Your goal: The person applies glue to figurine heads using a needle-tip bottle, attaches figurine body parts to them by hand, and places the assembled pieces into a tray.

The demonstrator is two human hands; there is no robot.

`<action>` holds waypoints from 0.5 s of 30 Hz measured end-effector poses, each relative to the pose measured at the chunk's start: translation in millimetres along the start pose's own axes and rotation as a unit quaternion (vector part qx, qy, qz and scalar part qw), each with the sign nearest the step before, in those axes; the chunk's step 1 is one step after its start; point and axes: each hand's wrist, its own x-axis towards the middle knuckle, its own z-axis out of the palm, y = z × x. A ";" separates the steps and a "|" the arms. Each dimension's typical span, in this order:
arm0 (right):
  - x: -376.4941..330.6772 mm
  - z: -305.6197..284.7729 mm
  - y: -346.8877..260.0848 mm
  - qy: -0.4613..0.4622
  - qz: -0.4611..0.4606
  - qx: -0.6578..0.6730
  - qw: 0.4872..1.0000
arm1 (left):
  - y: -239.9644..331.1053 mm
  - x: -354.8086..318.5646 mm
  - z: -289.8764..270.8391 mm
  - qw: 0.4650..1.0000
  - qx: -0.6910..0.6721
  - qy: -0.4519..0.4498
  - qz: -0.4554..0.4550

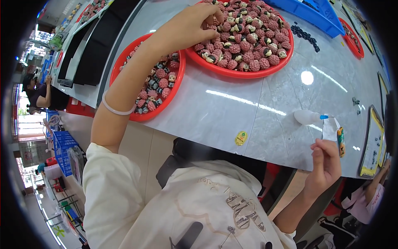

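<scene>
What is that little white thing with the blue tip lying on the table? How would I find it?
Start at the shiny grey marble-look table, then look past the big round red tray of pink figurines toward the person's right hand. Just above that hand lies a small white squeeze bottle on its side. Only it has a thin blue nozzle.

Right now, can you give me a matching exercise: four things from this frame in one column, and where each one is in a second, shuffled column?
Things:
1. left hand
2. right hand
3. white squeeze bottle
4. dark beads

Places:
A. lying on the grey table
B. loose beside the blue tray
C. holding a small paper strip
D. reaching into the far red tray of pink figurines

Pairs: 1-D, 2-C, 3-A, 4-B
</scene>
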 end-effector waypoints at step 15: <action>19.3 33.1 3.7 -0.055 0.085 0.111 0.989 | 81.7 -90.9 61.4 0.837 -0.547 0.027 -0.009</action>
